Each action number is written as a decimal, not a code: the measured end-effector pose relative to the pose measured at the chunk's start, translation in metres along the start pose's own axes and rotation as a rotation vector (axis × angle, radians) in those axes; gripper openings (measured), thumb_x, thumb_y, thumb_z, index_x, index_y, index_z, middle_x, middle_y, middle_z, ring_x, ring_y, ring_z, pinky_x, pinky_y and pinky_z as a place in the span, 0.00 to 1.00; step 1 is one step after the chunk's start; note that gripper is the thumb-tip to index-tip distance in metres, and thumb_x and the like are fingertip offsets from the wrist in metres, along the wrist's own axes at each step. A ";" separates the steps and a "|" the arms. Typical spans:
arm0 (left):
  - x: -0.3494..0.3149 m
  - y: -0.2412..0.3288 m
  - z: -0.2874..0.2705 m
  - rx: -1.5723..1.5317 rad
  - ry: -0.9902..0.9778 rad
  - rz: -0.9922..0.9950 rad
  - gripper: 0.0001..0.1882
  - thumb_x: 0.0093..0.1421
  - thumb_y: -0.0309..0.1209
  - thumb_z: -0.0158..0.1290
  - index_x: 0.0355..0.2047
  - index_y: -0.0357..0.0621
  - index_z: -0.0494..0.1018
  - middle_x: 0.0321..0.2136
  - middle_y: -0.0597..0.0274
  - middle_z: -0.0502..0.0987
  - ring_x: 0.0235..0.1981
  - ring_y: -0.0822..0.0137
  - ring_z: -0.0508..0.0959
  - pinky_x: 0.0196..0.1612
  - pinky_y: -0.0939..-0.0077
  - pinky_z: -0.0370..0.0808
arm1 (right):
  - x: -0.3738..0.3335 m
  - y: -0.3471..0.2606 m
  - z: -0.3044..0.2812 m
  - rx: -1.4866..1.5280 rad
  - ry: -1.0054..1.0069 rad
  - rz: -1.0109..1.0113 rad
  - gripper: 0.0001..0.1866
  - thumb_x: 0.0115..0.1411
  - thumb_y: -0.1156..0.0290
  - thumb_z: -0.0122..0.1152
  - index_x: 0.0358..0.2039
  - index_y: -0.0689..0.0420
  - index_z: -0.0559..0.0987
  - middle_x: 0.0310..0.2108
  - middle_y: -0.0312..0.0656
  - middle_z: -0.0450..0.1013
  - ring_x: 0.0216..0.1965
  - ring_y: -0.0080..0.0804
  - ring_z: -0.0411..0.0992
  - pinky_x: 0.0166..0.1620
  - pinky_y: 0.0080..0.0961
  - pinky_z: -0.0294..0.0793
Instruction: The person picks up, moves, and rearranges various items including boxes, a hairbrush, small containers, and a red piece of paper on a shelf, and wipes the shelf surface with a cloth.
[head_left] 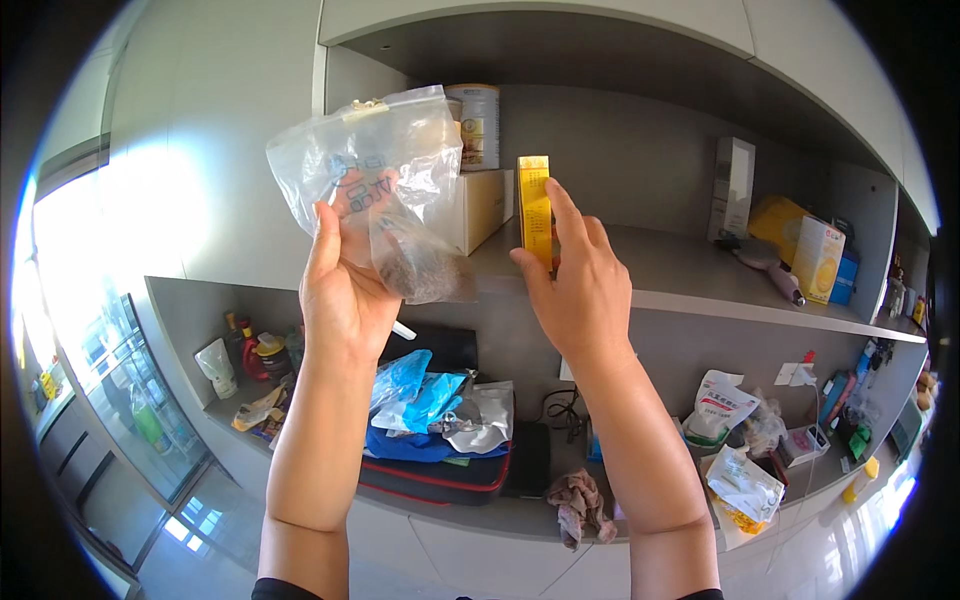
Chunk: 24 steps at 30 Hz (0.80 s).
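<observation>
My left hand [350, 270] is closed around a clear plastic bag [415, 135], raised in front of the upper shelf. Dark, loose contents sit in the bag's lower corner, and print shows on its film. To the right, my right hand [580, 270] has its thumb and fingers on a narrow yellow box [535, 205] that stands upright at the shelf's front. Part of the box is hidden behind the hand. Between and behind the two hands are a pale carton [483, 212] and a white canister [478, 125].
On the upper shelf's right stand a tall white box [732, 190], a hair dryer [765, 262] and an orange-white carton [818, 260]. Below, a dark case [430, 480] bears blue and silver bags. A crumpled cloth [580, 505] and a white pouch [720, 405] lie on the lower shelf.
</observation>
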<state>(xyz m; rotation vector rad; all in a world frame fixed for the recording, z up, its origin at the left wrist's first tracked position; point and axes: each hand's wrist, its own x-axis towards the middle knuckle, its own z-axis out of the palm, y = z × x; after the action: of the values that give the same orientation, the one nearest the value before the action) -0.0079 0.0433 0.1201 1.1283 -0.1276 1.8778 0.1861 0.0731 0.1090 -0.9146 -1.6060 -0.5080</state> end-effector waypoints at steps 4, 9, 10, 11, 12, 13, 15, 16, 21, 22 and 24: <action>0.006 -0.006 -0.007 -0.021 0.009 0.005 0.24 0.66 0.48 0.41 0.56 0.48 0.62 0.52 0.56 0.71 0.50 0.65 0.71 0.55 0.66 0.68 | 0.009 -0.003 0.005 -0.058 -0.075 -0.015 0.34 0.51 0.65 0.65 0.58 0.54 0.63 0.36 0.47 0.72 0.34 0.43 0.75 0.35 0.34 0.75; 0.009 -0.010 -0.005 -0.037 0.016 0.007 0.25 0.66 0.48 0.41 0.57 0.47 0.62 0.52 0.56 0.71 0.51 0.65 0.71 0.56 0.64 0.68 | 0.016 -0.001 0.013 -0.133 -0.180 -0.018 0.31 0.52 0.65 0.63 0.55 0.58 0.66 0.36 0.49 0.74 0.36 0.44 0.74 0.40 0.37 0.74; 0.009 -0.010 -0.005 -0.046 0.003 0.006 0.25 0.66 0.48 0.41 0.56 0.47 0.62 0.52 0.57 0.71 0.51 0.64 0.71 0.56 0.64 0.68 | 0.015 0.001 0.014 -0.066 -0.083 -0.069 0.30 0.52 0.64 0.63 0.54 0.60 0.66 0.38 0.51 0.73 0.38 0.45 0.74 0.41 0.38 0.73; 0.010 -0.010 -0.005 -0.055 -0.010 0.005 0.25 0.66 0.48 0.41 0.56 0.47 0.62 0.52 0.57 0.72 0.52 0.64 0.71 0.56 0.64 0.68 | 0.013 0.004 0.016 0.001 0.015 -0.120 0.30 0.53 0.63 0.63 0.54 0.61 0.67 0.39 0.52 0.73 0.39 0.46 0.73 0.43 0.38 0.72; 0.010 -0.009 -0.005 -0.071 0.002 0.014 0.24 0.66 0.47 0.41 0.56 0.47 0.63 0.52 0.57 0.72 0.50 0.64 0.72 0.55 0.64 0.69 | 0.012 0.004 0.016 0.070 0.114 -0.176 0.29 0.53 0.63 0.63 0.53 0.62 0.67 0.40 0.53 0.73 0.40 0.47 0.73 0.44 0.39 0.71; 0.011 -0.008 -0.004 -0.088 0.014 0.024 0.23 0.67 0.45 0.41 0.56 0.46 0.63 0.52 0.56 0.71 0.49 0.65 0.73 0.54 0.63 0.71 | 0.012 0.001 0.013 0.129 0.131 -0.229 0.30 0.53 0.61 0.63 0.53 0.63 0.68 0.41 0.54 0.73 0.41 0.49 0.72 0.45 0.39 0.71; 0.011 -0.007 0.002 -0.075 0.049 0.033 0.23 0.67 0.46 0.40 0.56 0.46 0.63 0.52 0.57 0.71 0.50 0.64 0.73 0.55 0.61 0.70 | 0.011 -0.011 0.006 0.245 0.164 -0.330 0.31 0.54 0.59 0.63 0.52 0.65 0.68 0.43 0.57 0.72 0.43 0.51 0.71 0.48 0.39 0.69; 0.009 -0.009 0.011 -0.045 0.071 0.032 0.24 0.66 0.48 0.40 0.56 0.47 0.63 0.52 0.58 0.71 0.52 0.62 0.71 0.56 0.59 0.67 | 0.009 -0.018 0.001 0.279 0.089 -0.321 0.37 0.52 0.55 0.65 0.55 0.67 0.65 0.45 0.60 0.71 0.44 0.55 0.70 0.49 0.40 0.69; 0.008 -0.012 0.026 0.054 0.032 -0.069 0.27 0.65 0.51 0.40 0.56 0.47 0.63 0.52 0.61 0.71 0.54 0.60 0.69 0.58 0.56 0.64 | 0.013 -0.035 -0.007 0.723 -0.169 -0.030 0.46 0.46 0.59 0.73 0.60 0.67 0.59 0.40 0.55 0.72 0.41 0.44 0.72 0.46 0.31 0.71; 0.009 -0.012 0.027 0.066 0.032 -0.095 0.27 0.65 0.52 0.40 0.56 0.47 0.63 0.52 0.62 0.71 0.55 0.60 0.69 0.58 0.56 0.64 | 0.015 -0.032 -0.007 0.751 -0.184 0.010 0.46 0.45 0.61 0.73 0.60 0.66 0.60 0.38 0.53 0.72 0.40 0.41 0.72 0.45 0.29 0.71; 0.011 -0.013 0.024 0.065 -0.010 -0.130 0.28 0.64 0.51 0.43 0.57 0.47 0.63 0.50 0.61 0.72 0.51 0.60 0.71 0.56 0.58 0.66 | 0.020 -0.025 -0.008 0.846 -0.190 0.098 0.41 0.44 0.67 0.73 0.57 0.64 0.65 0.33 0.44 0.70 0.36 0.30 0.70 0.42 0.24 0.72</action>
<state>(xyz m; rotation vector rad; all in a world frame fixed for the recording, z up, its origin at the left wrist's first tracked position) 0.0154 0.0454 0.1378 1.1628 0.0012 1.7719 0.1708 0.0575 0.1335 -0.3913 -1.7068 0.3384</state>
